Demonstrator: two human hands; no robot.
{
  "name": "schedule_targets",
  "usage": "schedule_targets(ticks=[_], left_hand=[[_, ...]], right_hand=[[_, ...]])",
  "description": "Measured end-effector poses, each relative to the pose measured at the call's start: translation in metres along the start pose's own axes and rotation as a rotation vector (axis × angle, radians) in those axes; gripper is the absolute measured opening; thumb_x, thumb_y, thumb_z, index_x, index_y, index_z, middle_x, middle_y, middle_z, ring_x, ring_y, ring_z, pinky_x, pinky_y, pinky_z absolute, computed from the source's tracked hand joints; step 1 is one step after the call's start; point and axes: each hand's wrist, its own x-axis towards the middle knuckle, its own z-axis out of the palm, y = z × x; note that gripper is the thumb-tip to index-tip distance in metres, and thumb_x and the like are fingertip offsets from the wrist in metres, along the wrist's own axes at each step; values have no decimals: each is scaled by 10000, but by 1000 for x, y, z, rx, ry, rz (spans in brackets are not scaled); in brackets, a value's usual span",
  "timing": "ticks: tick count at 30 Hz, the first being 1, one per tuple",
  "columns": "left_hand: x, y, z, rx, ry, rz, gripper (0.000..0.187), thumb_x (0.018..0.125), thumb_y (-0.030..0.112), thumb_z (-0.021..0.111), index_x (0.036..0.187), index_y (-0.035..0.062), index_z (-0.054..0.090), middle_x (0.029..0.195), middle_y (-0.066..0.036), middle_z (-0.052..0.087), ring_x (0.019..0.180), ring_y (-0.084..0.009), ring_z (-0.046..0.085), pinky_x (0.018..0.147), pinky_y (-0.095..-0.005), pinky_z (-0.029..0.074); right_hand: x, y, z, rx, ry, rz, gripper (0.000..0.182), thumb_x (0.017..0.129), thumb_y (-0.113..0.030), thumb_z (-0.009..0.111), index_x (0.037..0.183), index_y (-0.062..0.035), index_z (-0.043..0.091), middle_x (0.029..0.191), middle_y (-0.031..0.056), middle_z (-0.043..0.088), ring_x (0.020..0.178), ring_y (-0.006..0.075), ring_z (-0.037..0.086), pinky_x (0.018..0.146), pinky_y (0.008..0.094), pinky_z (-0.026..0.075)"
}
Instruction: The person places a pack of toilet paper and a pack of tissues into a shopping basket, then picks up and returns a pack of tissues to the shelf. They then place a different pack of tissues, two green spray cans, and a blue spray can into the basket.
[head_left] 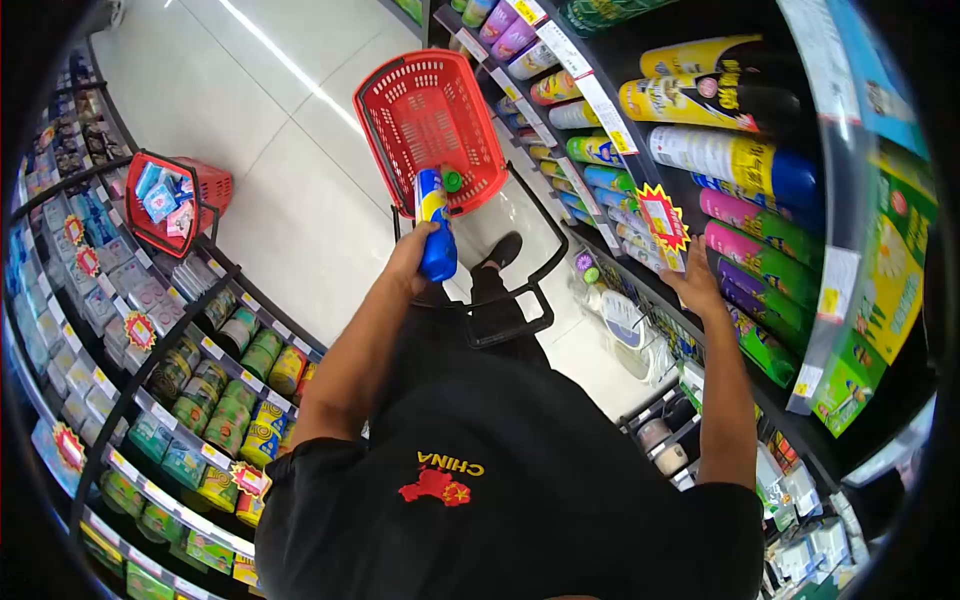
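Observation:
My left hand (408, 262) is wrapped round a blue and yellow spray can (436, 225), held tilted over the near end of a red shopping basket (432, 62). Inside that basket lies a round green-topped item (453, 181), its body hard to make out. My right hand (697, 285) reaches to the shelf edge on the right, fingers stretched out beside a red and yellow starburst price tag (662, 216). Just past those fingers lie pink cans (745, 250) and a purple and green can (750, 295) on the shelf. No item shows in the right hand.
A second red basket (212, 190) with small packs stands on the tiled floor (285, 200) at left. Shelves of canisters (225, 415) line the left side. Spray cans (690, 100) fill the right shelves. Plastic-wrapped goods (625, 325) sit low by my feet.

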Motion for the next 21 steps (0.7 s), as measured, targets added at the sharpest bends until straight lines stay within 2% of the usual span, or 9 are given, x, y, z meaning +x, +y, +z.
schedule_targets(ticks=[5, 9, 11, 15, 17, 18, 19, 21], left_hand=[[72, 46, 1, 176, 102, -60, 442, 850, 297, 656, 1188, 37, 541, 943, -102, 646, 779, -220, 653, 718, -398, 552], [125, 86, 8, 422, 230, -35, 380, 825, 257, 696, 1091, 5, 596, 815, -98, 668, 620, -224, 660, 567, -349, 556], [152, 104, 10, 641, 262, 13, 396, 849, 320, 679, 1082, 7, 610, 854, -113, 674, 659, -227, 670, 603, -378, 569], [234, 125, -16, 952, 363, -6, 505, 814, 375, 712, 1089, -41, 635, 883, -144, 691, 687, -239, 693, 632, -385, 569], [266, 129, -25, 1153, 411, 45, 561, 797, 411, 721, 1102, -51, 632, 923, -168, 697, 755, -266, 704, 686, -389, 569], [279, 129, -29, 1257, 432, 69, 589, 789, 429, 725, 1109, -56, 631, 943, -180, 700, 788, -280, 709, 712, -391, 569], [288, 130, -27, 1331, 445, 49, 661, 798, 476, 694, 1161, -67, 596, 1031, -215, 675, 905, -307, 684, 791, -400, 548], [303, 129, -24, 1472, 466, 9, 805, 815, 571, 632, 1266, -87, 525, 1207, -284, 625, 1138, -361, 633, 948, -416, 504]], right_hand=[[-3, -16, -7, 26, -27, -12, 1027, 819, -343, 718, 1509, 104, 102, 1590, 318, 26, 1492, 377, 139, 1191, 379, 202], [0, -8, 3, 9, 19, -58, 992, 829, -279, 716, 1499, 119, 103, 1585, 325, 47, 1495, 390, 108, 1203, 397, 161], [-1, -18, 1, 68, 16, -42, 985, 830, -259, 714, 1492, 134, 99, 1583, 329, 49, 1497, 390, 97, 1206, 400, 146], [1, -19, -3, 7, -50, -25, 977, 847, -253, 699, 1500, 122, 76, 1595, 309, 13, 1495, 408, 80, 1206, 414, 115], [-2, -4, 3, -17, -76, 49, 852, 848, -277, 708, 1442, 134, 255, 1529, 348, 236, 1438, 437, 246, 1187, 400, 194], [-3, 0, 5, -44, -65, 32, 867, 850, -314, 702, 1441, 136, 256, 1505, 355, 275, 1423, 444, 269, 1181, 414, 205], [-2, -4, 4, -71, -54, 14, 883, 853, -352, 697, 1441, 139, 258, 1481, 361, 314, 1408, 451, 291, 1175, 428, 215], [-1, -15, -5, -52, -121, 84, 906, 860, -389, 689, 1447, 141, 248, 1476, 367, 312, 1405, 453, 293, 1175, 441, 210]])
